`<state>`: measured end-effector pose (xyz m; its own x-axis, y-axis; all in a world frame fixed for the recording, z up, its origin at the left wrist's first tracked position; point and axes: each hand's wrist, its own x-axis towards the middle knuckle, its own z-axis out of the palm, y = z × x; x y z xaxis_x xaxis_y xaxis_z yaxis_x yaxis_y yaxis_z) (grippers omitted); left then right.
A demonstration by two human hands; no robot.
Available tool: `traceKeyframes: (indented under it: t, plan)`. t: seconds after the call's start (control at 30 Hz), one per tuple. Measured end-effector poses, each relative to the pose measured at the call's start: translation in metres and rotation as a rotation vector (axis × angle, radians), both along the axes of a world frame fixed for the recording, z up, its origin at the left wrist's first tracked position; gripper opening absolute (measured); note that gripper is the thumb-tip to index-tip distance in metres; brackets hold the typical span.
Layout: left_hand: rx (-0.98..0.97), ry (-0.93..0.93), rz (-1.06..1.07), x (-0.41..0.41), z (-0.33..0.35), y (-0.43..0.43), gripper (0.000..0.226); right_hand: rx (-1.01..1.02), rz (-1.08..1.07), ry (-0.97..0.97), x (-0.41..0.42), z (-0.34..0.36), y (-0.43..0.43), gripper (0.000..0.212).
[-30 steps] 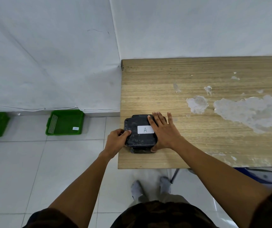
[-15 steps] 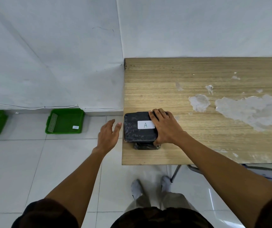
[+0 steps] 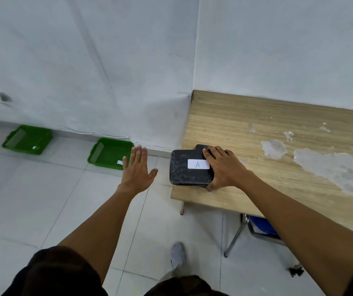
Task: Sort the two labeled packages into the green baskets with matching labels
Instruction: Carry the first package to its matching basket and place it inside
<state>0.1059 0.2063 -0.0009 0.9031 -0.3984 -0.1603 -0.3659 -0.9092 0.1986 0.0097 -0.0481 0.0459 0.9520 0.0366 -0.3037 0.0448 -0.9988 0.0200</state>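
A black package with a white label "A" (image 3: 184, 169) lies on top of a second black package (image 3: 200, 146) at the left end of the wooden table (image 3: 246, 135). My right hand (image 3: 224, 167) grips the top package's right side, fingers over its top, thumb at the near edge. My left hand (image 3: 138, 169) hovers off the table's left edge, open, fingers spread, holding nothing. Two green baskets stand on the floor by the wall, the nearer one (image 3: 107, 155) and the farther one (image 3: 27, 139), each with a small white label.
White sheeting covers the walls behind the table and baskets. The floor is glossy white tile. A blue chair with metal legs (image 3: 256, 229) sits under the table's near edge. My foot (image 3: 177, 254) is on the floor below.
My left hand let go of the package's left side and moved left, off the table, opening wide. My right hand stays on the package. The view has swung left.
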Motion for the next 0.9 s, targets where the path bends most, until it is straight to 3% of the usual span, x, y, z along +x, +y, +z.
traceKeyframes:
  t: [0.3,0.53,0.9]
  plan:
    - [-0.102,0.044,0.178,-0.079,0.033,0.076,0.081,0.048,0.140,-0.019,-0.028,0.026,0.061,0.115]
    - [-0.061,-0.031,0.277,-0.110,0.044,0.156,0.080,0.044,0.268,-0.033,-0.030,0.033,0.135,0.114]
    - [-0.116,-0.025,0.359,-0.148,0.042,0.334,0.079,0.044,0.311,-0.011,-0.035,0.027,0.321,0.119]
